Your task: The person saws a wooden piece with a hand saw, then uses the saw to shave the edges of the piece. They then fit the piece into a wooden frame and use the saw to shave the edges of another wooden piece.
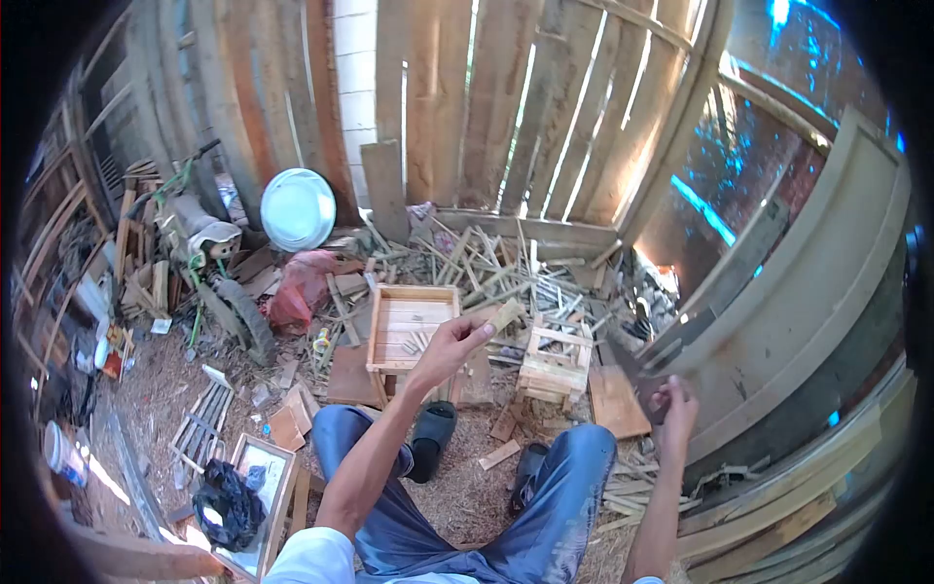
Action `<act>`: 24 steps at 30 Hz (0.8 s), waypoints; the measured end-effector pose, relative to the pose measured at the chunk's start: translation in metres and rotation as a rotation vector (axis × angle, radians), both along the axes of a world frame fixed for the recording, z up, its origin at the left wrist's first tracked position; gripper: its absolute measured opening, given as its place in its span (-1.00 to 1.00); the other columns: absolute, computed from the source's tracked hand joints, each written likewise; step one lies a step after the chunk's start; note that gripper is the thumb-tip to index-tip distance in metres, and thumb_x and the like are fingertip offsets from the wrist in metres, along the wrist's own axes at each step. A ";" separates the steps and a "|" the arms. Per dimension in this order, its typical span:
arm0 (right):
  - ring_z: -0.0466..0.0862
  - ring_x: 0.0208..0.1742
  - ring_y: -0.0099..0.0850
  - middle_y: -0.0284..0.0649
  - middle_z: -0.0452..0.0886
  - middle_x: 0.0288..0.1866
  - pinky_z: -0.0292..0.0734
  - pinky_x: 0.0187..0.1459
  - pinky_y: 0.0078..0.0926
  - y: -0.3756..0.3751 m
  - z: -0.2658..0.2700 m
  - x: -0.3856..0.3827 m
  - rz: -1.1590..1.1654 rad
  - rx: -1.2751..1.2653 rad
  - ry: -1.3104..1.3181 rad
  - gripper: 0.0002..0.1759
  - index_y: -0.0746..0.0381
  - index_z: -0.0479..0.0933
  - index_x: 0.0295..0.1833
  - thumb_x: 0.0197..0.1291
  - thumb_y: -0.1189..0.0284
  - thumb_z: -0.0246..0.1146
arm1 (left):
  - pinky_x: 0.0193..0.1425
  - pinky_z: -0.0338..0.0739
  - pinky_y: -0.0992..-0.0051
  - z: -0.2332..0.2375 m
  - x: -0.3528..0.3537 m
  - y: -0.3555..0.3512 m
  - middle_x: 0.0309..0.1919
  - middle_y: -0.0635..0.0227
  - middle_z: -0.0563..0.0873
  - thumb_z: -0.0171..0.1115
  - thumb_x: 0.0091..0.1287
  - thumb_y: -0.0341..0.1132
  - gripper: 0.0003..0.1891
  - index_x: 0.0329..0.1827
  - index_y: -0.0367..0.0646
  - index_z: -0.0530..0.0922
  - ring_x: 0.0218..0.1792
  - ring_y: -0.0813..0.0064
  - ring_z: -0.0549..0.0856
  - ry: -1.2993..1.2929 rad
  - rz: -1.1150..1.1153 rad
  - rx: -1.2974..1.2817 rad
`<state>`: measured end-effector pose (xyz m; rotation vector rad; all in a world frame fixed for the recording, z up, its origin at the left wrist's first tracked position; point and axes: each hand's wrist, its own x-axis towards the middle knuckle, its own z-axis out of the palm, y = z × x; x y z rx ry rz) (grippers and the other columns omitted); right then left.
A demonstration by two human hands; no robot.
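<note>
My left hand (452, 352) is closed round a short, pale piece of wood (505, 314), held up over the right edge of a shallow wooden box (416, 294). A few small sticks lie inside that box. Out to the right, my right hand (673, 401) is closed in a fist. It grips what appears to be a machete (628, 366), its dark, broad blade pointing up and leftward; the handle is hidden by the fingers. Between the two hands, lower down, stands a small slatted wooden crate (555, 365). A flat board (619, 401) leans beside the crate.
Wood scraps (477, 258) are heaped along the plank wall (438, 117). A pale round basin (298, 210), red bag (302, 290) and small bike (229, 292) stand left. A black plastic bag (229, 504) lies in a framed tray (281, 506). A large panel (778, 331) leans right.
</note>
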<state>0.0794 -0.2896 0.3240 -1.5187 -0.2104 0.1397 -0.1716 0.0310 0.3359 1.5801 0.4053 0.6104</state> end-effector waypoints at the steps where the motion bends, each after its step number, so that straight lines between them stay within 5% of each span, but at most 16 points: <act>1: 0.59 -0.50 -0.51 -0.29 0.60 -0.47 0.50 -0.41 -0.55 0.003 0.016 0.003 0.069 0.108 -0.117 -0.59 0.33 0.58 -0.31 0.34 0.15 0.25 | -0.31 0.28 0.63 0.019 -0.011 -0.002 -0.45 0.60 0.50 0.26 0.42 -0.11 -0.68 -0.20 -0.25 0.63 -0.38 0.76 0.39 -0.008 0.020 0.010; 3: 0.59 -0.47 -0.50 -0.27 0.61 -0.43 0.51 -0.36 -0.55 0.016 0.050 -0.005 0.144 0.227 -0.238 -0.55 0.31 0.58 -0.27 0.36 0.08 0.22 | -0.29 0.31 0.62 0.048 -0.027 -0.007 -0.40 0.60 0.51 0.25 0.43 -0.13 -0.69 -0.12 -0.26 0.62 -0.35 0.76 0.41 -0.109 -0.019 0.056; 6: 0.64 -0.44 -0.43 -0.16 0.66 -0.21 0.59 -0.35 -0.52 0.038 0.065 -0.012 0.080 -0.226 -0.412 -0.42 0.24 0.55 -0.09 0.43 -0.11 0.00 | -0.21 0.32 0.64 0.059 -0.033 -0.002 -0.32 0.62 0.54 0.20 0.46 -0.18 -0.73 -0.03 -0.24 0.59 -0.29 0.76 0.43 -0.186 -0.073 0.087; 11: 0.73 -0.48 -0.20 0.12 0.66 -0.29 0.69 -0.56 -0.33 0.107 0.047 -0.057 0.482 -0.231 0.123 -0.26 0.28 0.22 0.32 0.32 -0.06 0.20 | -0.19 0.32 0.62 0.057 -0.037 -0.005 -0.37 0.57 0.46 0.02 0.54 -0.12 -0.72 -0.11 -0.17 0.51 -0.33 0.67 0.42 -0.190 -0.113 0.004; 13: 0.74 -0.38 -0.17 0.14 0.64 -0.19 0.72 -0.46 -0.28 0.124 0.022 -0.059 0.652 -0.226 0.226 -0.24 0.27 0.20 0.32 0.31 -0.09 0.20 | -0.30 0.27 0.60 0.051 -0.031 -0.003 -0.44 0.53 0.33 -0.07 0.55 0.00 -0.65 -0.26 -0.09 0.39 -0.42 0.60 0.35 -0.375 -0.321 -0.363; 17: 0.74 -0.25 -0.17 0.08 0.60 -0.06 0.73 -0.32 -0.30 0.150 -0.028 -0.062 0.685 -0.298 0.263 -0.29 0.26 0.23 0.29 0.33 -0.08 0.16 | -0.41 0.20 0.59 0.035 -0.032 0.025 -0.46 0.51 0.24 -0.17 0.53 0.14 -0.57 -0.32 -0.02 0.28 -0.49 0.58 0.28 -0.346 -0.590 -0.785; 19: 0.68 -0.13 -0.37 -0.14 0.55 -0.07 0.72 -0.22 -0.40 0.154 -0.030 -0.069 0.787 -0.172 0.313 -0.38 0.19 0.27 0.34 0.39 -0.01 0.14 | -0.45 0.21 0.57 0.023 -0.027 0.034 -0.48 0.49 0.23 -0.24 0.51 0.24 -0.50 -0.36 -0.01 0.25 -0.53 0.58 0.27 -0.506 -0.699 -0.987; 24: 0.61 -0.30 -0.48 -0.24 0.49 -0.15 0.66 -0.27 -0.46 0.167 -0.055 -0.079 0.626 -0.290 0.184 -0.60 0.22 0.48 0.07 0.39 0.11 0.20 | -0.51 0.21 0.59 0.030 -0.011 0.029 -0.50 0.50 0.24 -0.28 0.52 0.24 -0.47 -0.31 -0.06 0.29 -0.56 0.60 0.26 -0.493 -0.657 -0.919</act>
